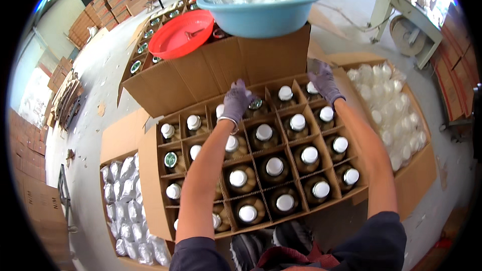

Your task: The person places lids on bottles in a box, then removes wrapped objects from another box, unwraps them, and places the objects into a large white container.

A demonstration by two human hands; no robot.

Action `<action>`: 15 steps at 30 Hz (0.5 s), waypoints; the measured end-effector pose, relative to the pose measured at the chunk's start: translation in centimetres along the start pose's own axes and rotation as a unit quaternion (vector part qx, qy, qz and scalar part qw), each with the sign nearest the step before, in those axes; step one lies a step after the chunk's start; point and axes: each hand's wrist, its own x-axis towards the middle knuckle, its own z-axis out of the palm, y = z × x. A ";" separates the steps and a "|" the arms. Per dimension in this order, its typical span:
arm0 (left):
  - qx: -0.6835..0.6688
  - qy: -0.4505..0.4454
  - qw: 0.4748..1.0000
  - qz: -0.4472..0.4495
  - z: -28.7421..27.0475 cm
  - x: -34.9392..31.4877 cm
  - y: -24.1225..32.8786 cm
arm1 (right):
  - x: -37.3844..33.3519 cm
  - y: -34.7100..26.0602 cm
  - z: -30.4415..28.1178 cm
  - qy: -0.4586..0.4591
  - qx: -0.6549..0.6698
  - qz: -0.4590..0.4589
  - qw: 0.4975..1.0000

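Head view, looking down into an open cardboard carton (pixel 150 180) split by card dividers into cells, each cell holding one brown bottle. Most bottles topped with a white cap (pixel 274 166); two show a bare greenish foil seal (pixel 170 159), one at the left side and one at the far row just beside the left hand. Exact bottle count impossible to give, since both forearms cover several cells. Left hand (pixel 236 101) in a purple glove, reaching to the far row, fingers curled down over a bottle top there; whether closed on a cap or only touching cannot be told. Right hand (pixel 325 83), also purple-gloved, at the far right corner of the carton, fingers bent over the corner bottle (pixel 312 88); grasp likewise not clear. Beyond the carton, one blue basin (pixel 261 17) heaped with loose white caps, resting on a second carton's raised flap (pixel 226 65), and beside it one red basin (pixel 181 35), sitting over more sealed bottles. To the right, one open box (pixel 419 170) filled with clear wrapped pieces; to the lower left, another box (pixel 113 140) with similar clear-wrapped contents. Concrete floor (pixel 100 65) all around, with stacks of flat cardboard at the left edge.
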 end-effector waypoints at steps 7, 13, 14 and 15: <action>0.198 -0.044 0.979 0.036 3.4 -0.2 3.6 | 10.5 -18.8 -13.0 0.251 0.040 -0.395 0.883; 0.159 -0.141 0.976 0.045 5.6 1.1 7.6 | 22.2 -18.3 -13.4 -0.352 -0.295 -0.246 0.853; 0.143 -0.132 0.980 0.040 5.5 0.9 5.4 | 21.4 -20.8 -11.4 -0.364 -0.343 -0.239 0.832; 0.127 -0.121 0.984 0.035 5.3 0.6 3.4 | 20.2 -23.2 -10.4 -0.362 -0.371 -0.241 0.820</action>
